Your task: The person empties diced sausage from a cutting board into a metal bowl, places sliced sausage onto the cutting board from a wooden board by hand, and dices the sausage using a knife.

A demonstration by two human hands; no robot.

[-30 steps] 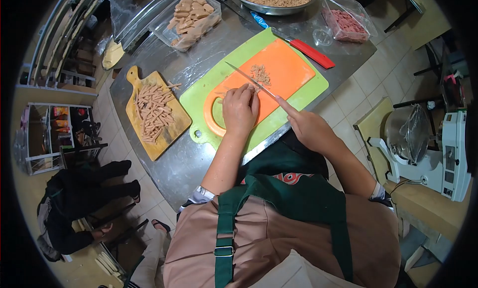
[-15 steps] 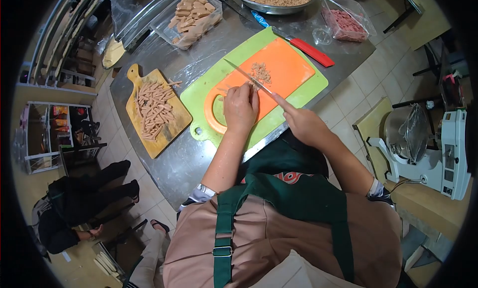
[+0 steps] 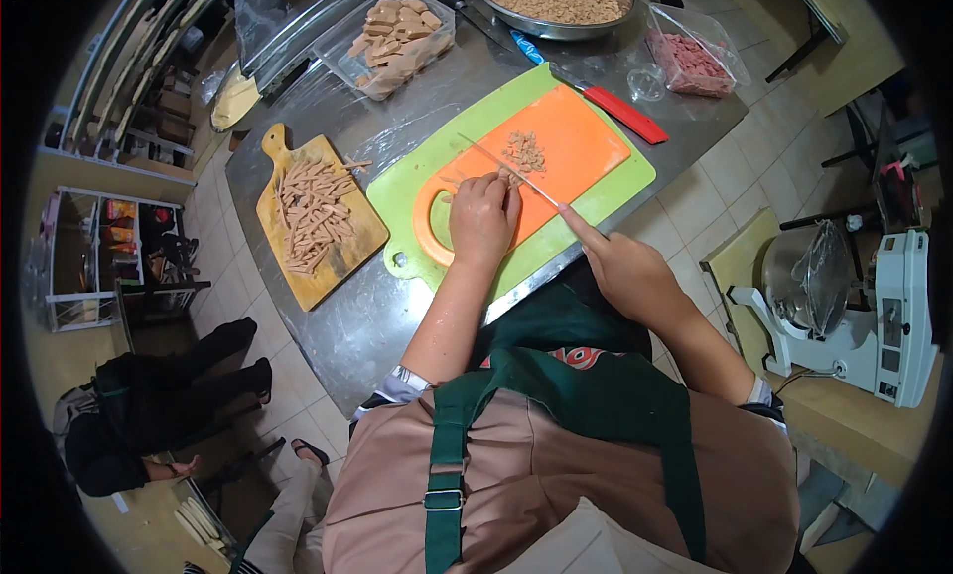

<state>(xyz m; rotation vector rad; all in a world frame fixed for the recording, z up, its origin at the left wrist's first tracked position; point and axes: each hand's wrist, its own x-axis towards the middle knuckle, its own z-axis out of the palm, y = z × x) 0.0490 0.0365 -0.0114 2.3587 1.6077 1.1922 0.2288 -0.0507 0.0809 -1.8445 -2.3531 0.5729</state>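
My right hand (image 3: 627, 266) is wrapped round the handle of a knife (image 3: 523, 180), its blade slanting up-left over the orange cutting board (image 3: 586, 142). Beside the blade, my left hand (image 3: 481, 217) presses thin brown strips (image 3: 449, 185) to the board with bent fingers. Beyond the blade lies a small heap of chopped brown bits (image 3: 526, 151). The orange board rests on a larger green board (image 3: 397, 192). To the left, a wooden board (image 3: 352, 239) carries a pile of cut brown strips (image 3: 316, 215).
Behind are a clear tub (image 3: 333, 58) of brown pieces, a metal bowl (image 3: 556, 25) of crumbly bits, a red-handled knife (image 3: 625, 115) and a box of pink meat (image 3: 692, 66). A white machine (image 3: 901, 316) stands right. Two people are at the lower left.
The knife and my right hand have shifted slightly right and down. The view has also moved a little, and the chopped heap appears slightly more spread out.
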